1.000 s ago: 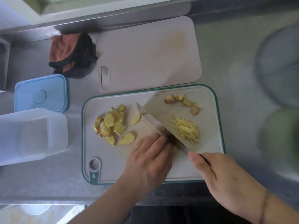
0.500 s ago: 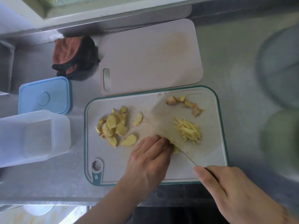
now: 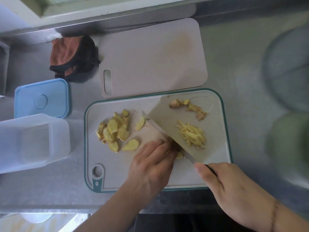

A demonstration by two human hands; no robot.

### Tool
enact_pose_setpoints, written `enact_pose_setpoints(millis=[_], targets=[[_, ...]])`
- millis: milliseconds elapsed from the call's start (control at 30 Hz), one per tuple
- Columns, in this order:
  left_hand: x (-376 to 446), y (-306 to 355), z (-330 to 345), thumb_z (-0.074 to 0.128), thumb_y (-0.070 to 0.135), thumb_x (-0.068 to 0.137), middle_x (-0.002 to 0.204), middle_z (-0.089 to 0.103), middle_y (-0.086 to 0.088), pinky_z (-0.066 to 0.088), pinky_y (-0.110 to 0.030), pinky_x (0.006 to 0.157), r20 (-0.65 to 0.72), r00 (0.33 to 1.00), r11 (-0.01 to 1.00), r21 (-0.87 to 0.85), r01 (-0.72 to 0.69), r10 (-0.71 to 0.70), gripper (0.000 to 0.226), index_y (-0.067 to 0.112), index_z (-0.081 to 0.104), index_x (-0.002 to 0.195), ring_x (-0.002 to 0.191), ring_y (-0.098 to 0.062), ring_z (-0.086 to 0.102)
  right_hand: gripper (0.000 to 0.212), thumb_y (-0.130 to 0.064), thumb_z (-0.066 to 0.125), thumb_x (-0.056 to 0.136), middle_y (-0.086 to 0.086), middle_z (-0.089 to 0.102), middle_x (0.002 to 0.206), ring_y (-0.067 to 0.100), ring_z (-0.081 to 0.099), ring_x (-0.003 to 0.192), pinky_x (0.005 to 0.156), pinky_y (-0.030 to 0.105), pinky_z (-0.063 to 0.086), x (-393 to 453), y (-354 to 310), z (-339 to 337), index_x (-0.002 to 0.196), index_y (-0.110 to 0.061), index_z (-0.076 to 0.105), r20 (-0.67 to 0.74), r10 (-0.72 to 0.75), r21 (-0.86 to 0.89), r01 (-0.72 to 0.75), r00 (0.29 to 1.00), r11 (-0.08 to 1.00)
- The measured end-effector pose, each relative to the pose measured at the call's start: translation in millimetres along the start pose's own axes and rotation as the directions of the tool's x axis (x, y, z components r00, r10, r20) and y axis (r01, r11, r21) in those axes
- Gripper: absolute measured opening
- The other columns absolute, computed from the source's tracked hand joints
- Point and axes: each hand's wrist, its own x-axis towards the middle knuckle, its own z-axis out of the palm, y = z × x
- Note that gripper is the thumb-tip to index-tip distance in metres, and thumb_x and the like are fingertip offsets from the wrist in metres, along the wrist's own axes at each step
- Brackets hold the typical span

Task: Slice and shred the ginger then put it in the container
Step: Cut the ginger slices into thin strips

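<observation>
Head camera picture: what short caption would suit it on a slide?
Right hand chops with a knife beside the left hand holding ginger on the cutting board; ginger slices wait.

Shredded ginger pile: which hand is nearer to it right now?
Left. The left hand sits just left of the shredded ginger, across the knife blade. The right hand grips the handle below the pile, slightly farther off.
</observation>
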Motion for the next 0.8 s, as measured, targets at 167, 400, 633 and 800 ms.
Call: enact_pose_setpoints(millis=[167,400,633,800], targets=[[1,1,-2,0.076,0.002,0.088,0.098,0.072,-0.011,0.056,-0.036,0.086,0.011,1.000,1.000,0.008,0.002,-0.002,0.006,0.002,0.078,0.093,0.094,-0.026,0.068,0.070,-0.082,0.012,0.074,-0.001,0.038,0.047,0.013,0.034,0.044,0.045,0.021,0.026,-4,5,-4,0.053,-0.018,0.030,-0.069,-0.002,0.003,0.002,0.998,1.000],[1,2,-2,0.072,0.002,0.091,0.103,0.075,-0.011,0.056,-0.036,0.088,-0.003,1.000,1.000,0.000,-0.008,0.008,0.008,0.003,0.079,0.095,0.098,-0.027,0.070,0.065,-0.085,0.008,0.071,-0.002,0.046,0.053,0.014,0.042,0.051,0.050,0.026,0.030,-14,0,3,0.064,-0.030,0.043,-0.078,-0.045,-0.032,0.043,0.996,0.999],[1,0,-1,0.071,0.002,0.092,0.102,0.075,-0.011,0.056,-0.037,0.085,0.003,1.000,1.000,0.000,-0.012,0.012,0.008,0.002,0.079,0.096,0.099,-0.028,0.070,0.061,-0.085,0.006,0.068,-0.006,0.048,0.053,0.012,0.044,0.052,0.051,0.025,0.030,-18,-5,0,0.064,-0.037,0.044,-0.053,-0.042,-0.027,0.041,0.998,0.999],[1,0,-1,0.072,0.001,0.091,0.103,0.075,-0.012,0.056,-0.036,0.088,-0.011,1.000,1.000,-0.008,-0.012,0.012,0.009,0.002,0.079,0.096,0.101,-0.027,0.071,0.072,-0.084,0.009,0.069,-0.005,0.047,0.054,0.012,0.044,0.053,0.050,0.025,0.030,-15,-2,2,0.056,-0.018,0.036,-0.027,-0.006,-0.037,0.005,1.000,0.999]])
